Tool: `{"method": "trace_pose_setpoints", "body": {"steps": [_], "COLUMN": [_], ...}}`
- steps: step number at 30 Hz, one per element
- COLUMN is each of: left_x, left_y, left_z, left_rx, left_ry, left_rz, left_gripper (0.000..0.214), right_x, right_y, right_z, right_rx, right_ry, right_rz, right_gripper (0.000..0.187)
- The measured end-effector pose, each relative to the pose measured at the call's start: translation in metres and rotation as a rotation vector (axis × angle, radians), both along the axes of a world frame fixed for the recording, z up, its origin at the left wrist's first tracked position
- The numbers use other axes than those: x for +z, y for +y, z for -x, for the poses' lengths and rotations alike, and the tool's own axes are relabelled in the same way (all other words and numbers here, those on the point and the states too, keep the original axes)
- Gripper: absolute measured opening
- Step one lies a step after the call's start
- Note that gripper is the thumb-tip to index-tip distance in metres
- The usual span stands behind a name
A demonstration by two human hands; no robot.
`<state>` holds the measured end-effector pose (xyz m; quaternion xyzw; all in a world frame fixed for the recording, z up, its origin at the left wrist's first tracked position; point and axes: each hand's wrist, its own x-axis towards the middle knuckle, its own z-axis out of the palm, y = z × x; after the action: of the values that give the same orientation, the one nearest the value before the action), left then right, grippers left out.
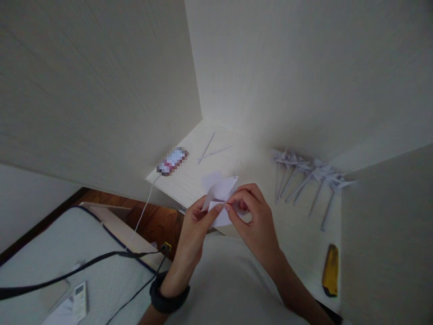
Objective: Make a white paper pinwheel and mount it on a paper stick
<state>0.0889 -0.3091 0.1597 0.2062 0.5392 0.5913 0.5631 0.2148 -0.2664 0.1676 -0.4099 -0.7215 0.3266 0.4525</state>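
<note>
Close to my body, both hands hold a piece of cut white paper (226, 187) with flaps standing up, like a pinwheel's blades. My left hand (194, 225) grips it from the left, the thumb pressed near its middle. With thumb and index finger closed together, my right hand (255, 219) pinches at the paper's middle; anything small between those fingertips is too hidden to tell. To the right, several white paper pinwheels (318, 173) on thin sticks lie in a row. Two thin loose sticks (207, 148) lie farther back on the white tabletop (257, 167).
Light panels enclose the tabletop at the back and sides. A phone (172, 161) with a white cable (146, 203) is at the left edge. Front right lies a yellow-and-black tool (330, 270). At lower left are a mattress (111, 284), a remote control (80, 301) and a black strap (84, 265).
</note>
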Motion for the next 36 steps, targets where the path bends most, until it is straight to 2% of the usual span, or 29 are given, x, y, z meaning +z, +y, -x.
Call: {"method": "trace_pose_setpoints", "body": {"steps": [7,19,28,36], "left_x": [0.0079,0.0086,0.0093,0.0098], "left_y": [0.0005,-0.0025,-0.0025,-0.0028], "left_z": [-0.0015,-0.0022,-0.0019,-0.0028], "left_rx": [-0.003,0.011,0.007,0.058], "left_ry": [-0.033,0.095,0.178,0.173], "left_rz": [-0.026,-0.018,-0.116,-0.135], "left_gripper": [0.015,0.015,0.014,0.011], "right_x": [0.0017,0.0064,0.0072,0.0074], "right_y": [-0.0022,-0.0044,-0.0065,-0.0066], "right_z": [-0.0015,-0.0014,-0.0023,-0.0024], "right_rx": [-0.011,-0.019,-0.035,-0.003], "right_ry": [0.024,0.024,0.012,0.023], "right_rz": [0.006,-0.012,-0.018,-0.026], "right_gripper": [0.013,0.011,0.013,0.014]}}
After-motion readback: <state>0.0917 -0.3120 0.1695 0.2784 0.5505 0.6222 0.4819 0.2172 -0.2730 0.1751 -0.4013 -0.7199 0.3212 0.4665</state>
